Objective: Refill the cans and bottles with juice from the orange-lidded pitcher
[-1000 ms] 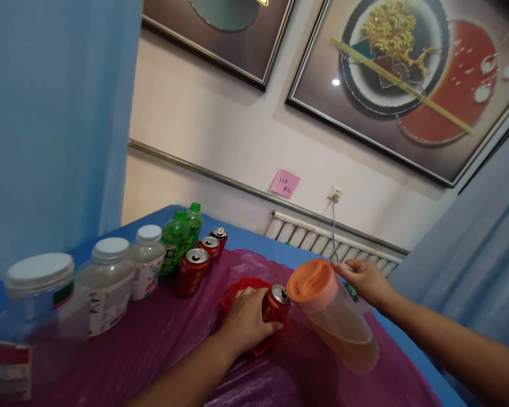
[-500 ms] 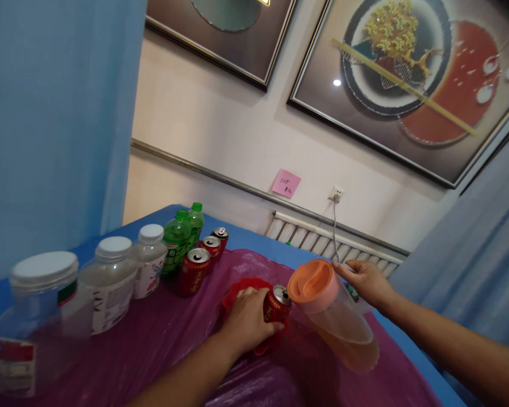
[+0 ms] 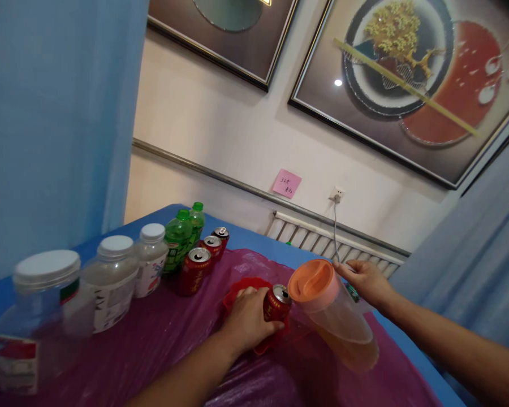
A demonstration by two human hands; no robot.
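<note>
My left hand (image 3: pixel 249 318) is wrapped round a red drink can (image 3: pixel 277 304) whose top has an opening. The can is over a red scalloped dish (image 3: pixel 234 290), partly hidden by my hand. With its fingers closed at the handle, my right hand (image 3: pixel 367 281) holds a clear pitcher (image 3: pixel 343 330) with an orange lid (image 3: pixel 312 281). The pitcher is tilted to the left, its lid close beside the can's top. Brownish liquid lies in its lower part. Whether any liquid is flowing out, I cannot tell.
Several red cans (image 3: pixel 194 271) stand left of the dish, beside green bottles (image 3: pixel 178 240). Clear jars with white lids (image 3: pixel 112 282) line the left side. Purple plastic sheeting (image 3: pixel 169 350) covers part of the blue table (image 3: pixel 254 240). A radiator (image 3: pixel 318 240) is behind.
Almost nothing differs. Both hands, the can and the pitcher keep their positions; the view has shifted very slightly.
</note>
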